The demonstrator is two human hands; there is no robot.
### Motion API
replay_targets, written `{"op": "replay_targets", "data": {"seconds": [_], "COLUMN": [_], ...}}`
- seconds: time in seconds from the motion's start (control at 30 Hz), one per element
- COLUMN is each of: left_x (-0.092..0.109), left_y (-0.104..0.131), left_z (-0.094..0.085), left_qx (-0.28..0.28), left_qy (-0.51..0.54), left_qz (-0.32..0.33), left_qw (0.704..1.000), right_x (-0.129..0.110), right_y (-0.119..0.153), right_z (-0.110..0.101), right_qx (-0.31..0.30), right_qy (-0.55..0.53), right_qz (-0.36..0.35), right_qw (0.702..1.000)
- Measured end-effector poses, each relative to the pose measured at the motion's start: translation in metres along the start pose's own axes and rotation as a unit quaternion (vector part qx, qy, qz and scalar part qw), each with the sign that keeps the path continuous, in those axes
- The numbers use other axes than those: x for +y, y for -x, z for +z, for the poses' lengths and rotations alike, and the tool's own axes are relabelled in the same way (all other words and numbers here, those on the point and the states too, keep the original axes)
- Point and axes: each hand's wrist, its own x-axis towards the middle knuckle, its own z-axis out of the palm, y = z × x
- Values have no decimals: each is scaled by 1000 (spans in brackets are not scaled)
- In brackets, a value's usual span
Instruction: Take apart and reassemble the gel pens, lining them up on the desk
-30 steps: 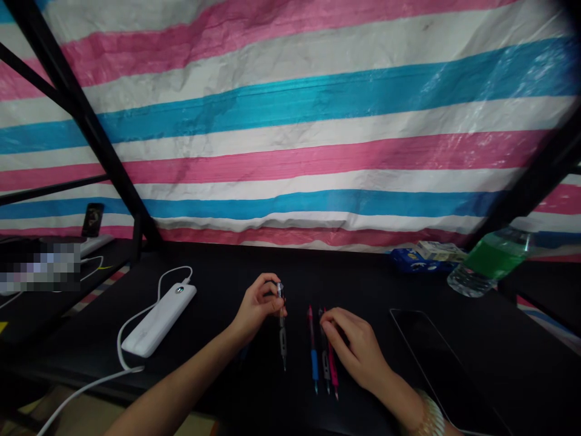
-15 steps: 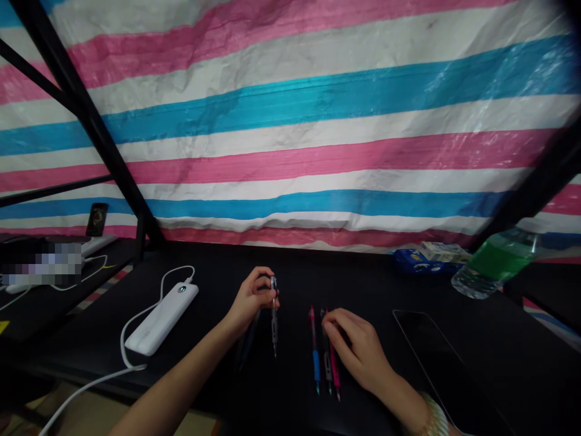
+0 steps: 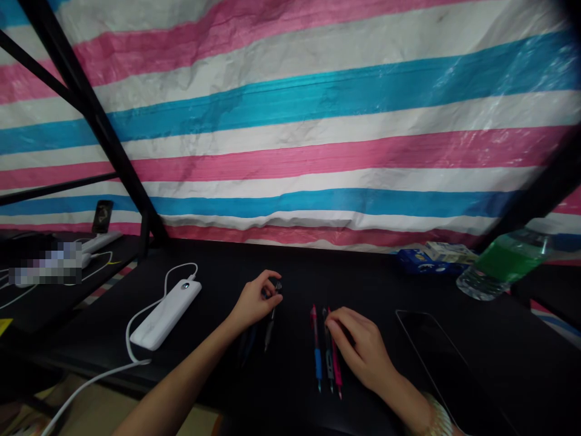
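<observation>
Near the middle of the black table, my left hand (image 3: pixel 255 301) has thumb and forefinger apart around the upper end of a clear pen with a grey grip (image 3: pixel 269 333). This pen slants, tip toward me; its top is partly covered by the thumb. Dark pens (image 3: pixel 247 345) lie in shadow just left of it. My right hand (image 3: pixel 358 342) rests on the table, fingertips pinched at the upper end of a grey-grip pen (image 3: pixel 329 363). Beside that pen are a pink pen (image 3: pixel 337 370), partly under the hand, and a pen with a blue grip (image 3: pixel 318 357).
A white power bank (image 3: pixel 167 315) with a cable lies to the left. On the right are a dark phone (image 3: pixel 442 363), a blue packet (image 3: pixel 415 261) and a tilted bottle of green liquid (image 3: pixel 506 263). Striped sheeting (image 3: pixel 318 163) hangs behind the table (image 3: pixel 218 257).
The clear pen by my left hand has gone from nearly upright in view to slanted, its tip further left. My left forefinger and thumb have parted. My right hand stays by the pens.
</observation>
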Motion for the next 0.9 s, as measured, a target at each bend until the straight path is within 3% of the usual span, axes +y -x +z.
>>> {"op": "replay_targets", "data": {"seconds": [0.07, 0.17, 0.37, 0.5, 0.63, 0.7, 0.77, 0.83, 0.9], "left_x": [1, 2, 2, 5, 10, 15, 22, 29, 33], "left_y": [1, 4, 7, 8, 10, 12, 17, 22, 27], "left_z": [-1, -1, 2, 2, 5, 9, 14, 22, 29], "left_qx": [-5, -22, -28, -3, 36, 2, -88, -185, -224], "left_qy": [-115, -213, -270, -318, -326, -307, -269, -238, -243], "left_qz": [26, 16, -10, -20, 29, 107, 209, 294, 338], "left_qw": [993, 977, 962, 948, 944, 946, 936, 907, 881], "right_x": [0, 0, 0, 0, -1, -1, -1, -1, -1], "right_y": [0, 0, 0, -1, -2, -1, -1, -1, -1], "right_z": [0, 0, 0, -1, -2, -2, -3, -3, -4], "right_qx": [1, 6, 30, 35, 58, 71, 81, 89, 96], "right_qy": [-2, 0, -6, -14, -22, -26, -30, -36, -41], "right_qz": [0, 0, -8, -10, -17, -11, 2, 14, 27], "right_qw": [1000, 1000, 999, 999, 998, 997, 996, 995, 994]}}
